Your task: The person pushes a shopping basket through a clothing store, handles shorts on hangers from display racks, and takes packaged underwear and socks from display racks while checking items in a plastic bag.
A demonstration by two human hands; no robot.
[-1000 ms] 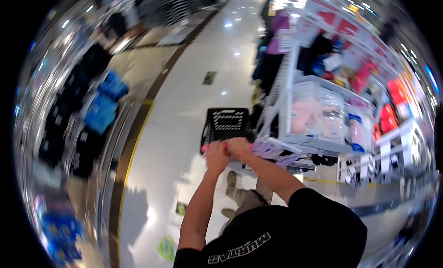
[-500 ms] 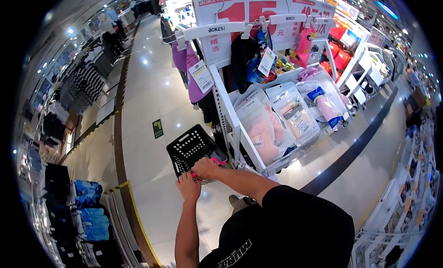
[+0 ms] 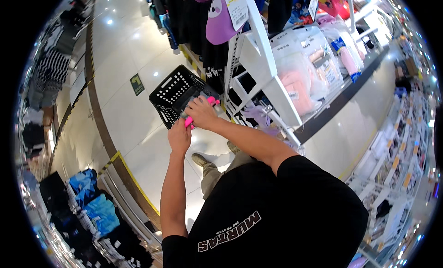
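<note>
A black shopping basket [image 3: 171, 89] with punched holes in its walls stands on the tiled floor before me. A bright pink bar [image 3: 189, 121] crosses over its near side; whether it belongs to the basket cannot be told. My left hand [image 3: 179, 134] is closed on the lower left end of this bar. Farther along, my right hand [image 3: 201, 112] lies over it with the fingers curled round, and a pink end pokes out beyond the knuckles. Something dark and partly see-through lies in the basket, half hidden by my right hand.
Close on the right stands a white display rack [image 3: 265, 60] with bagged pink goods [image 3: 299, 90] and a hanging purple item [image 3: 220, 21]. Blue folded clothes [image 3: 101, 213] sit on shelves at the lower left. More white shelving [image 3: 383, 175] lines the right side.
My view has tilted down and come nearer the rack. The basket now appears higher and further left. More of the pink bar shows between my hands, which both still hold it.
</note>
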